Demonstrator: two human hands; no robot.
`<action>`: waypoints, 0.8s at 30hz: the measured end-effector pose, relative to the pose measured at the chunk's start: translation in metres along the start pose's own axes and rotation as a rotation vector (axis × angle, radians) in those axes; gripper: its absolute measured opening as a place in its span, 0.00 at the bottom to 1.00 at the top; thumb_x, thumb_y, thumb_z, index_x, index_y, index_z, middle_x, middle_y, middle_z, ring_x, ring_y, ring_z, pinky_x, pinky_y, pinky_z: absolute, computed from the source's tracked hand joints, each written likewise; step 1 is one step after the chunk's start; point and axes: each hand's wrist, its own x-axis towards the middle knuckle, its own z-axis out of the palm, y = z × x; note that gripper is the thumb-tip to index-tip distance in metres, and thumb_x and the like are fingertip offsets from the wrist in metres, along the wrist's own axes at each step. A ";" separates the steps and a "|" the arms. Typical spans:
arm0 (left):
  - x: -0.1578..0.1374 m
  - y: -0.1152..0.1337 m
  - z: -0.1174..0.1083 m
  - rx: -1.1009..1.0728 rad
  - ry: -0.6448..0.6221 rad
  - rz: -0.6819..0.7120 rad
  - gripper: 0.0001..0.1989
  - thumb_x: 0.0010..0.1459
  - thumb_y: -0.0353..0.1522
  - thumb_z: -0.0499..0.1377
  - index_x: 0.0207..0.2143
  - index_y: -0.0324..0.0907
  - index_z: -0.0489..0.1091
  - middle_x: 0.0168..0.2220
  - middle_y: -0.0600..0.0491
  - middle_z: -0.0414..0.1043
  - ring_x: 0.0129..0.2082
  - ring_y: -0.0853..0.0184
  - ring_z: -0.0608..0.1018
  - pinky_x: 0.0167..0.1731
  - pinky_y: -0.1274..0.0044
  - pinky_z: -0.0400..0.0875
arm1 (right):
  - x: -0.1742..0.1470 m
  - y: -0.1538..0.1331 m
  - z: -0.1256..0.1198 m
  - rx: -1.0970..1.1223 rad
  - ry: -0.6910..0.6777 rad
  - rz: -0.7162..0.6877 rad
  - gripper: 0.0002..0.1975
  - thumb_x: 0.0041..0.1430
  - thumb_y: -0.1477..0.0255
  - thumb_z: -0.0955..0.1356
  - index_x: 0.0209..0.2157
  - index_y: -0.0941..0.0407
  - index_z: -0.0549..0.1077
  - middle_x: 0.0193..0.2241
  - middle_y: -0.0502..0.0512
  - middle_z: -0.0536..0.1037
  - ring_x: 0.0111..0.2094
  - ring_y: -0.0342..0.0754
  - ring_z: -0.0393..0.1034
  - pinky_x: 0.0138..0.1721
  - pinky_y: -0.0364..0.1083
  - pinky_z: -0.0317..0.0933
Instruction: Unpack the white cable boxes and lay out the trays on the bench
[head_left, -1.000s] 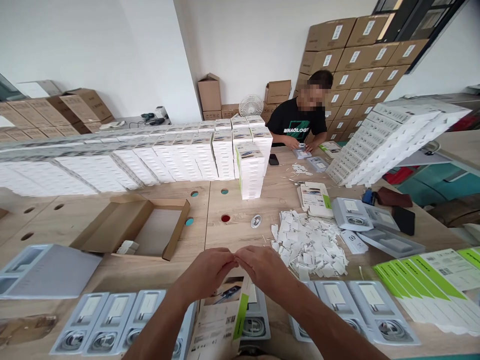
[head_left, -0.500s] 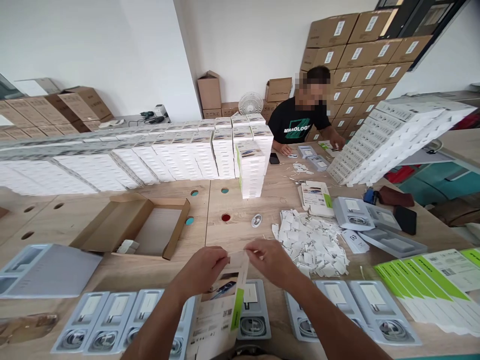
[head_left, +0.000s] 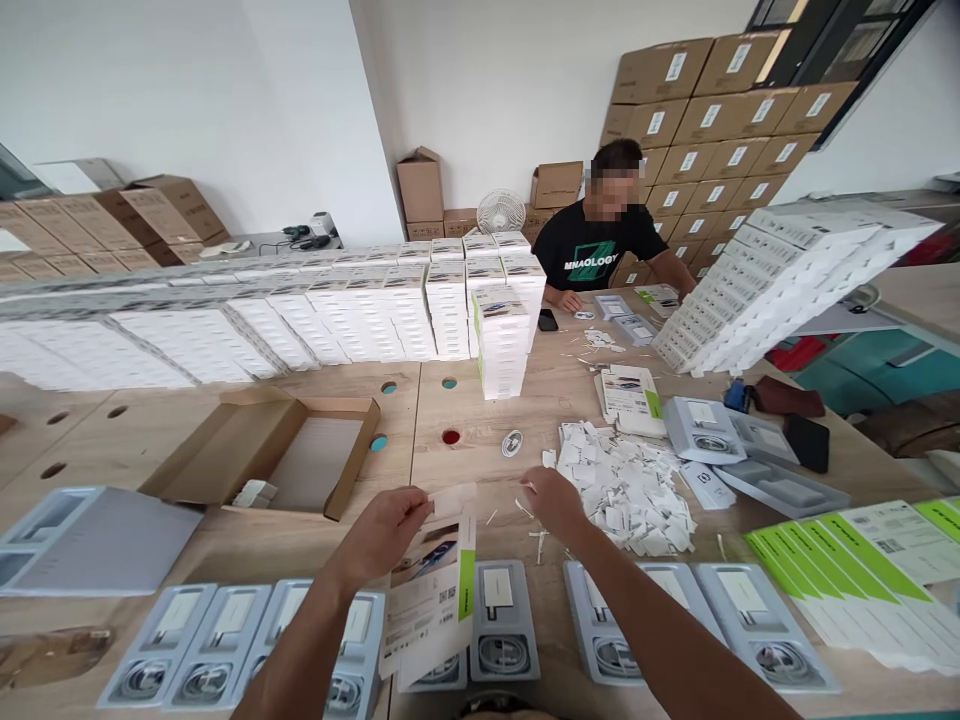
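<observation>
My left hand (head_left: 390, 532) pinches the top edge of a flat printed carton (head_left: 435, 585), white with a green stripe and a device picture. The carton hangs tilted over the row of trays. My right hand (head_left: 553, 505) is apart from it, at the left edge of a heap of small white paper pieces (head_left: 622, 490). Its fingers are pressed together; what they hold, if anything, is too small to make out. Thin white strips (head_left: 540, 545) lie below it. Just right of the carton is a grey tray (head_left: 504, 620) with a white charger and coiled cable.
More filled trays (head_left: 765, 630) line the near edge. Green-and-white flat cartons (head_left: 855, 570) fan out at right. An open cardboard box (head_left: 330, 455) sits left of centre. Stacked white boxes (head_left: 501, 345) stand behind. A co-worker in a black shirt (head_left: 592, 250) sits across the table.
My right hand has left the carton's top edge and moved right, toward the paper heap. Small white strips now show below it. The carton remains in my left hand, turned slightly more upright.
</observation>
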 end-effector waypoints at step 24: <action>-0.006 0.041 -0.003 -0.921 -0.082 -0.009 0.13 0.57 0.39 0.60 0.40 0.39 0.71 0.32 0.54 0.71 0.33 0.68 0.71 0.35 0.77 0.64 | -0.059 -0.073 -0.074 -0.035 0.648 -0.993 0.15 0.60 0.81 0.66 0.47 0.55 0.73 0.39 0.57 0.80 0.42 0.50 0.73 0.39 0.49 0.67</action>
